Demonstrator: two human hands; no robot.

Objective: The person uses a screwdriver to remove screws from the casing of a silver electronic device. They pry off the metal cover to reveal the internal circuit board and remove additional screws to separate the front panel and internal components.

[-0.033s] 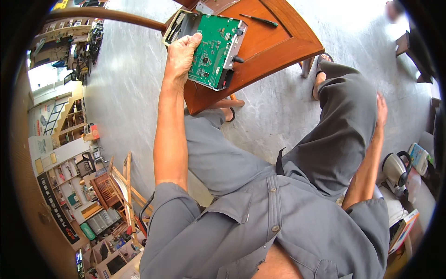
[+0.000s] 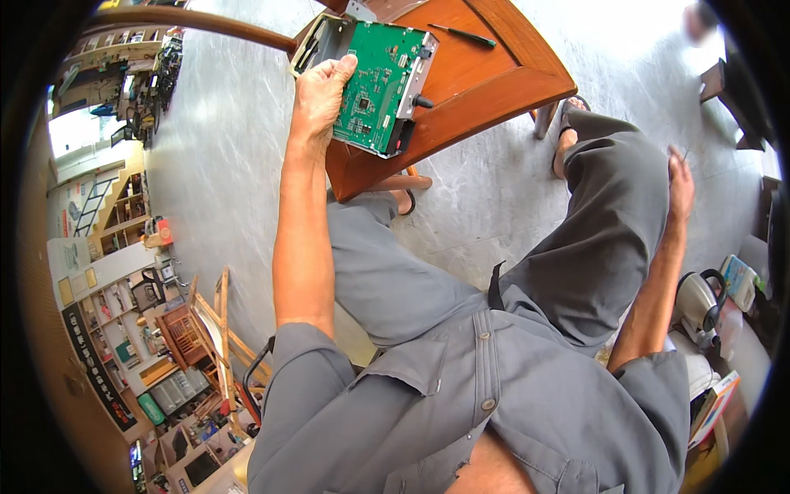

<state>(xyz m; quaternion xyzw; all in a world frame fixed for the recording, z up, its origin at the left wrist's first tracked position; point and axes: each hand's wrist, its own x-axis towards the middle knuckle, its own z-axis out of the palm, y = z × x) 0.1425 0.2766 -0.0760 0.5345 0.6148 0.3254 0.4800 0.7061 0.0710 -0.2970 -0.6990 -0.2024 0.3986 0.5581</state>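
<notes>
Fingers of my left hand [image 2: 319,92] are curled around the left edge of a green circuit board [image 2: 380,72], thumb lying along its face, so that hand is closed firmly on it. The board sits in a shallow metal chassis [image 2: 317,43] whose grey frame shows along the far and right sides, with a small black knob [image 2: 423,102] sticking out at the right edge. I am holding the whole unit tilted, its near corner over the near-left edge of the wooden tabletop [image 2: 494,78]; I cannot tell whether that corner rests on the wood or hangs just above it.

On the tabletop beyond the board lies a slim screwdriver [image 2: 462,34] with a dark handle, well apart from my fingers.

My right hand [image 2: 680,183] is far from all this, off to my right side past my raised right knee, the arm stretched out low. Its fingers look loosely extended with nothing visibly in them, though something thin may be near the fingertips; it is too small to tell.

My legs in grey trousers are below the tabletop, a sandalled foot [image 2: 565,136] on the pale floor [image 2: 222,165] next to a table leg. A metal kettle [image 2: 699,300] stands low at my right, and cluttered shelves [image 2: 123,329] fill the left rim.
</notes>
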